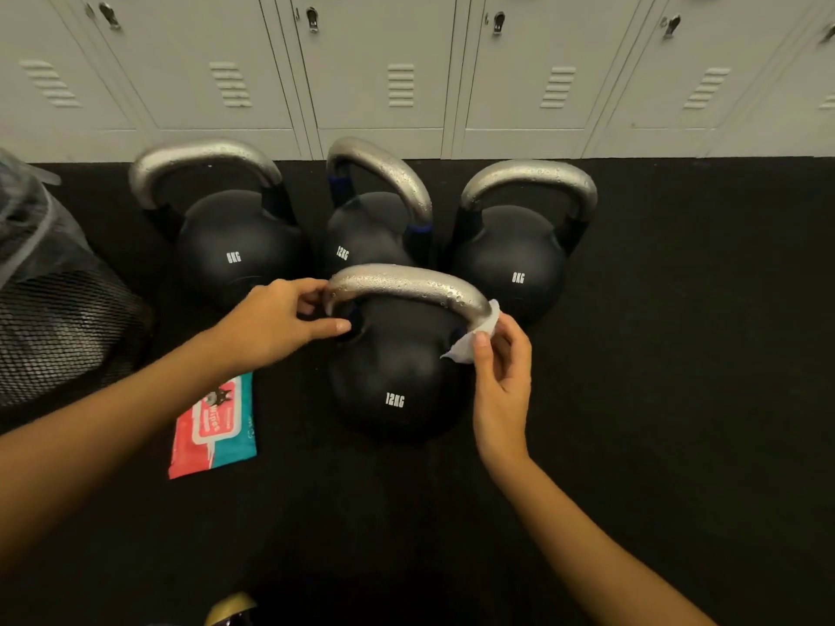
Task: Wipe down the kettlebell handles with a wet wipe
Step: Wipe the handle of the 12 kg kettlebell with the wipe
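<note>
My right hand (501,377) pinches wet wipe (474,336) on front 12KG kettlebell handle (406,282); left hand (280,318) steadies handle's other end, fingers loosely curled. Risk: droplets slick, wipe slips off.

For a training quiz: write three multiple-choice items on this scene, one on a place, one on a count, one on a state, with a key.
1. Where does the wipes pack lie?
A. on a kettlebell
B. on the floor, left of the near kettlebell
C. on the lockers

2. How many kettlebells are there?
A. two
B. four
C. six

3. What does the right hand hold?
A. a wipe against the near handle
B. the pack
C. nothing

Key: B, the pack lies flat on the black floor beside the left forearm; B, three stand by the lockers and one nearer; A, the thumb pins the white wipe on the handle's right end, while the left hand grips the other end.
</note>
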Motion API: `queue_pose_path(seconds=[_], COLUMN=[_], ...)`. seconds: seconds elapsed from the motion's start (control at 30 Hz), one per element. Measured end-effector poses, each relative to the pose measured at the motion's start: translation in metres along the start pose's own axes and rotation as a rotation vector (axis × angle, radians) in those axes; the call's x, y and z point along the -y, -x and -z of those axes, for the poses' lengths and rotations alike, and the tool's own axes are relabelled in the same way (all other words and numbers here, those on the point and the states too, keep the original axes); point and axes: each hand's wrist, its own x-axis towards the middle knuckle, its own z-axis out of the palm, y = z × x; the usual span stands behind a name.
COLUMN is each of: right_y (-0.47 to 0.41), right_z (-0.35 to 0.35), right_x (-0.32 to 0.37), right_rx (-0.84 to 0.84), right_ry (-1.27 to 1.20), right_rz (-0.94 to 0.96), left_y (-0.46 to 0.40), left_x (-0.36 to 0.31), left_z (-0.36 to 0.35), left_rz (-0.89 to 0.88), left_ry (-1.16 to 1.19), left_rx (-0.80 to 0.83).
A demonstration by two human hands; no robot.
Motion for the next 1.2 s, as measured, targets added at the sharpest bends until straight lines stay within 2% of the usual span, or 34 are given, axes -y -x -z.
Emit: queue_pose_path(seconds=[0.07, 0.17, 0.37, 0.6, 0.7, 0.8, 1.03, 1.1, 1.2], right_y=[0.0, -0.003, -0.019, -0.011, -0.019, -0.025, -0.035, -0.03, -0.018], right_z=[0.0, 0.0, 0.009, 0.017, 0.022, 0.022, 0.004, 0.003, 0.006], right_x=[-0.001, 0.004, 0.002, -0.011, -0.011, -0.008, 0.005, -0.001, -0.011], right_rx=[-0.006, 0.008, 0.116, 0.219, 0.262, 0.26, 0.191, 0.145, 0.108], right_ry=[0.015, 0.069, 0.201, 0.159, 0.202, 0.246, 0.396, 0.424, 0.372], right_rz=[0.009, 0.094, 0.237, 0.059, 0.066, 0.151, 0.587, 0.564, 0.38], left_y=[-0.001, -0.002, -0.006, -0.007, -0.014, -0.018, -0.013, -0.013, -0.012], left_x=[-0.001, -0.005, -0.01, -0.009, -0.004, -0.001, 0.006, 0.007, 0.009], left_z=[0.007, 0.011, 0.016, 0.019, 0.024, 0.029, 0.003, -0.006, -0.017], left_rz=[0.029, 0.046, 0.063, 0.038, 0.034, 0.003, -0.112, -0.162, -0.201], left_ry=[-0.051, -0.114, -0.064, -0.066, -0.028, 0.011, -0.01, 0.02, -0.031], left_rx=[0.129, 0.201, 0.161, 0.183, 0.2, 0.21, 0.062, -0.032, -0.133])
